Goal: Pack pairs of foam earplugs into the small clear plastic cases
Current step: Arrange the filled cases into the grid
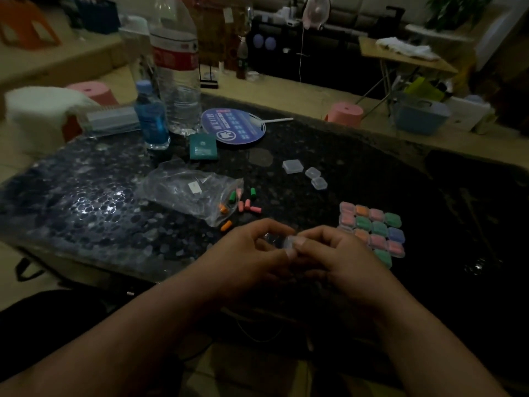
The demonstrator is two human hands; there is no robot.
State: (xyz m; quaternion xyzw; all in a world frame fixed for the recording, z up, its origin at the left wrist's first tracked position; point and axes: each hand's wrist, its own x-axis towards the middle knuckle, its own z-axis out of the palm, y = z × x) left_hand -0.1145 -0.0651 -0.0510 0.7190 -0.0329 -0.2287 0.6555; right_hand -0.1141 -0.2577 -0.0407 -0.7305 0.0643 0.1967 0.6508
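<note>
My left hand (252,253) and my right hand (340,256) meet above the near edge of the dark table, and together they pinch one small clear case (282,240) between their fingertips. What is inside that case is hidden. Loose earplugs (246,203) in pink, green and orange lie beyond my left hand, beside a crumpled clear bag (189,190). Filled cases (375,227) sit in tidy rows to the right of my right hand. Three clear cases (307,171) with nothing visible inside them lie farther back.
At the back left of the table (372,167) stand a large water bottle (177,67) and a small blue bottle (151,116). A round blue fan (233,126) and a teal packet (202,147) lie near them. Pink stools (343,113) stand beyond the table.
</note>
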